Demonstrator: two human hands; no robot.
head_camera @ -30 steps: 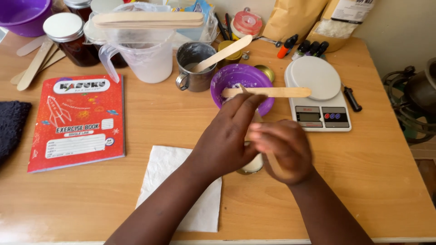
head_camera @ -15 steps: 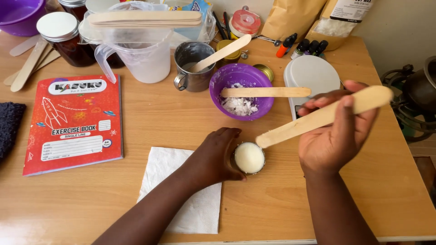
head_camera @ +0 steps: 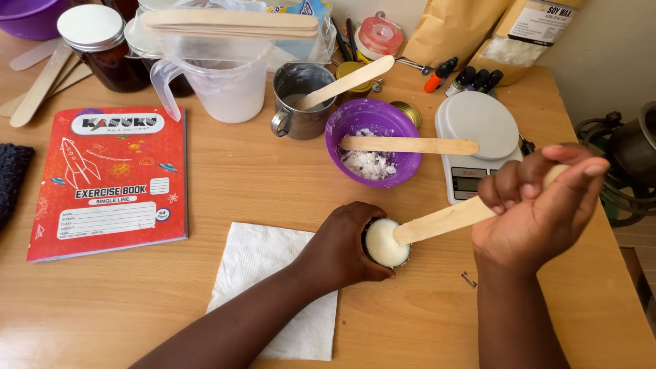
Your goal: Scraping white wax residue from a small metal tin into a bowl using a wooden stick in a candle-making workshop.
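Both hands are closed in a grip: the left hand [head_camera: 339,249] wraps around a small round metal tin of white wax [head_camera: 385,243], and the right hand [head_camera: 540,208] clasps a flat wooden stirring stick [head_camera: 444,220] whose tip touches the wax surface. This tin stands on the wooden tabletop [head_camera: 260,184], just right of one white paper napkin [head_camera: 277,287]. Farther off, one purple plastic bowl of white flakes [head_camera: 373,140] carries a second stick across its rim, and one metal mug [head_camera: 301,99] holds a third. One white digital kitchen scale [head_camera: 478,137] sits right of the bowl; one red exercise book [head_camera: 109,179] lies left.
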